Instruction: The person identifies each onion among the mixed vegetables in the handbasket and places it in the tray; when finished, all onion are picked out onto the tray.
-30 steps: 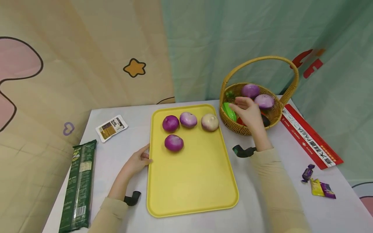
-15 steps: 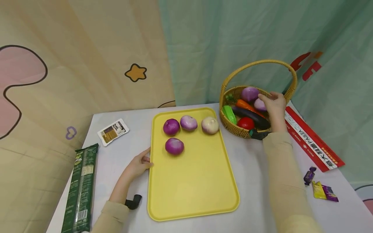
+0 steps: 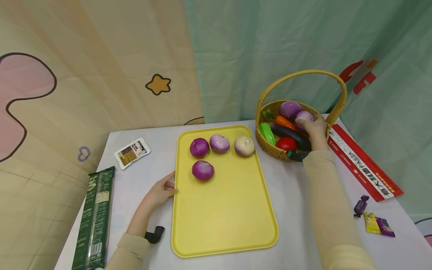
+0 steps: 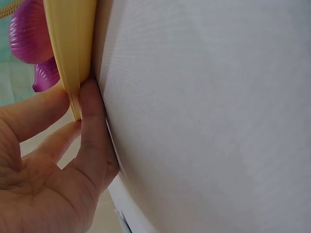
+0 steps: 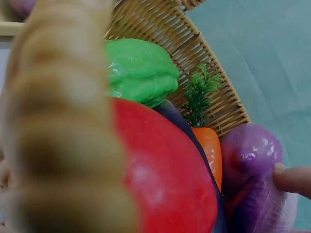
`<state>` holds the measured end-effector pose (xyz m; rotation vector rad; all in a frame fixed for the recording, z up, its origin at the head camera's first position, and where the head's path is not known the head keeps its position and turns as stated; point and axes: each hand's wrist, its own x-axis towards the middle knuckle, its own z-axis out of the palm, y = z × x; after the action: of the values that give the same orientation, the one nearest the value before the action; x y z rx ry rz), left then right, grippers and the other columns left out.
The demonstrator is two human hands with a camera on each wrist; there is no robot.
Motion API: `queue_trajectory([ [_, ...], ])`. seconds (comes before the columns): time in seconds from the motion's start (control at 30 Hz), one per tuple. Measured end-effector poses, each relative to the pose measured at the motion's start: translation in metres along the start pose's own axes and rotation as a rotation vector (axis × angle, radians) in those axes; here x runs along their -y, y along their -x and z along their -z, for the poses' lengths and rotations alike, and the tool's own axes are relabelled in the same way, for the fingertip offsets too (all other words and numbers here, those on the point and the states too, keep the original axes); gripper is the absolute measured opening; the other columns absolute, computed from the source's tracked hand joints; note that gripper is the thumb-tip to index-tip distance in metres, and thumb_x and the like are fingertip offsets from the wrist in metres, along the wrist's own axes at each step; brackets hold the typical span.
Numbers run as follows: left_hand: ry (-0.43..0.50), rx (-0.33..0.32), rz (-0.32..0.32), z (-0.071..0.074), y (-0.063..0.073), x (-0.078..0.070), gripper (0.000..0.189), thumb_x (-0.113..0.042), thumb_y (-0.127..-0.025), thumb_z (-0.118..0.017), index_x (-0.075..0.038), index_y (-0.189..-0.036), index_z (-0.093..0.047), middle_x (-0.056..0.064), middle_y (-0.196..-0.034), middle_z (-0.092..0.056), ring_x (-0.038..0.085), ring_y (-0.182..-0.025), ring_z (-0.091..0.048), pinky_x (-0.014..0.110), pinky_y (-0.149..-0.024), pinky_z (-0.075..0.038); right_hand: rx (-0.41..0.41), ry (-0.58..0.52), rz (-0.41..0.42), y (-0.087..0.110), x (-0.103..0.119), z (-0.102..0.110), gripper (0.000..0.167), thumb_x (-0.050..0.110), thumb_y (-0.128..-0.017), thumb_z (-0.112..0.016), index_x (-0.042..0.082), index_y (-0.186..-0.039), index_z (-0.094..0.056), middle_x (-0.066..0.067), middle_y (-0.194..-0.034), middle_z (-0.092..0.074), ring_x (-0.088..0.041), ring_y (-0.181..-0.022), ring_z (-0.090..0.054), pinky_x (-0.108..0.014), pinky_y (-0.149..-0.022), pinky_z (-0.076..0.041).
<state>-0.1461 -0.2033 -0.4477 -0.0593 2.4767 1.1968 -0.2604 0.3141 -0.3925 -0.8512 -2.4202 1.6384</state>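
Observation:
My left hand (image 3: 161, 193) pinches the left rim of a yellow tray (image 3: 226, 213). In the left wrist view the thumb lies over the rim, with fingers (image 4: 92, 131) under it. On the tray sit several onions, a dark purple one (image 3: 203, 170) nearest me and a whitish one (image 3: 244, 146) at the right. My right hand (image 3: 316, 131) reaches into a wicker basket (image 3: 275, 153) and grips a light purple onion (image 3: 303, 119); its thumb shows on the onion in the right wrist view, the other fingers mostly hidden. Another purple onion (image 3: 290, 109) lies beside it.
The basket also holds an eggplant (image 3: 287, 133), tomato (image 3: 286, 143), carrot (image 3: 282, 122) and green vegetable (image 3: 267, 133), under a tall handle (image 3: 303, 71). A red pasta box (image 3: 366, 165) and wrapped candies (image 3: 372, 224) lie right; a green packet (image 3: 96, 217) and white sachet (image 3: 132, 153) lie left.
My right hand has moved right across the basket, from over the green vegetable to the light purple onion, and closed round it. The left hand stays at the tray rim.

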Motion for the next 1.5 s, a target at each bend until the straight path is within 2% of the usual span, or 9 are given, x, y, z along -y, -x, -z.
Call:
queue_trajectory([
  [0.1, 0.004, -0.002, 0.004, -0.001, 0.001, 0.001, 0.072, -0.004, -0.089, -0.064, -0.004, -0.153, -0.032, 0.016, -0.102, -0.06, 0.019, -0.084, -0.057, 0.027, -0.073, -0.047, 0.005, 0.024, 0.022, 0.001, -0.002, -0.001, 0.084, 0.036, -0.091, -0.064, -0.003, -0.153, -0.023, -0.025, -0.157, -0.021, -0.037, -0.14, -0.025, -0.044, -0.12, -0.025],
  [0.27, 0.01, 0.0, 0.016, -0.002, 0.001, 0.0, 0.072, -0.004, -0.089, -0.064, -0.005, -0.153, -0.032, 0.016, -0.102, -0.059, 0.019, -0.084, -0.057, 0.027, -0.073, -0.046, 0.007, 0.069, 0.032, 0.003, -0.002, -0.003, 0.087, 0.045, -0.09, -0.062, -0.003, -0.152, -0.024, -0.028, -0.155, -0.017, -0.04, -0.14, -0.022, -0.047, -0.119, -0.025],
  [0.47, 0.001, 0.002, 0.015, -0.004, -0.002, 0.0, 0.071, -0.005, -0.09, -0.064, -0.006, -0.153, -0.032, 0.015, -0.102, -0.059, 0.02, -0.085, -0.056, 0.027, -0.074, -0.046, 0.041, 0.004, 0.04, 0.011, 0.003, 0.0, 0.089, 0.048, -0.09, -0.062, 0.0, -0.154, -0.023, -0.023, -0.158, -0.022, -0.035, -0.14, -0.028, -0.043, -0.12, -0.027],
  [0.6, -0.009, 0.003, 0.011, -0.003, -0.004, -0.001, 0.072, -0.005, -0.09, -0.064, -0.006, -0.154, -0.031, 0.015, -0.103, -0.059, 0.02, -0.085, -0.056, 0.027, -0.074, -0.046, 0.063, -0.035, 0.074, 0.029, 0.01, -0.001, 0.09, 0.049, -0.089, -0.065, 0.007, -0.156, -0.023, -0.016, -0.159, -0.027, -0.03, -0.141, -0.032, -0.041, -0.12, -0.028],
  [0.77, -0.017, 0.0, 0.012, 0.0, -0.004, -0.003, 0.071, -0.005, -0.09, -0.063, -0.007, -0.154, -0.031, 0.015, -0.102, -0.059, 0.02, -0.085, -0.055, 0.027, -0.074, -0.045, 0.128, 0.013, 0.159, 0.066, 0.017, -0.01, 0.09, 0.051, -0.086, -0.068, 0.008, -0.154, -0.027, -0.017, -0.156, -0.032, -0.031, -0.14, -0.033, -0.047, -0.118, -0.03],
  [0.97, -0.013, 0.006, 0.034, 0.001, -0.003, -0.005, 0.071, -0.006, -0.091, -0.063, -0.007, -0.154, -0.03, 0.015, -0.104, -0.057, 0.02, -0.086, -0.054, 0.027, -0.074, -0.044, 0.28, 0.043, 0.271, 0.11, 0.014, -0.04, 0.087, 0.047, -0.086, -0.071, 0.008, -0.152, -0.031, -0.016, -0.153, -0.038, -0.034, -0.131, -0.044, -0.049, -0.108, -0.041],
  [1.13, -0.012, 0.009, 0.029, 0.0, -0.003, -0.003, 0.071, -0.006, -0.092, -0.063, -0.007, -0.154, -0.03, 0.016, -0.105, -0.058, 0.02, -0.087, -0.054, 0.027, -0.074, -0.044, 0.407, 0.01, 0.29, 0.136, 0.001, -0.079, 0.081, 0.038, -0.085, -0.075, 0.009, -0.15, -0.037, -0.015, -0.149, -0.044, -0.033, -0.128, -0.048, -0.047, -0.106, -0.042],
  [1.3, -0.014, 0.006, 0.025, 0.0, -0.003, -0.003, 0.071, -0.006, -0.091, -0.063, -0.006, -0.154, -0.03, 0.016, -0.105, -0.058, 0.02, -0.088, -0.054, 0.026, -0.074, -0.044, 0.48, -0.004, 0.277, 0.153, -0.012, -0.115, 0.079, 0.031, -0.084, -0.077, 0.008, -0.149, -0.038, -0.016, -0.146, -0.046, -0.033, -0.13, -0.047, -0.048, -0.107, -0.042],
  [1.5, -0.014, 0.007, 0.029, 0.0, -0.003, -0.004, 0.071, -0.006, -0.091, -0.063, -0.006, -0.154, -0.03, 0.016, -0.104, -0.057, 0.02, -0.087, -0.054, 0.026, -0.073, -0.044, 0.516, 0.048, 0.281, 0.161, -0.021, -0.142, 0.08, 0.032, -0.082, -0.078, 0.005, -0.147, -0.041, -0.017, -0.147, -0.046, -0.034, -0.133, -0.045, -0.047, -0.111, -0.039],
])
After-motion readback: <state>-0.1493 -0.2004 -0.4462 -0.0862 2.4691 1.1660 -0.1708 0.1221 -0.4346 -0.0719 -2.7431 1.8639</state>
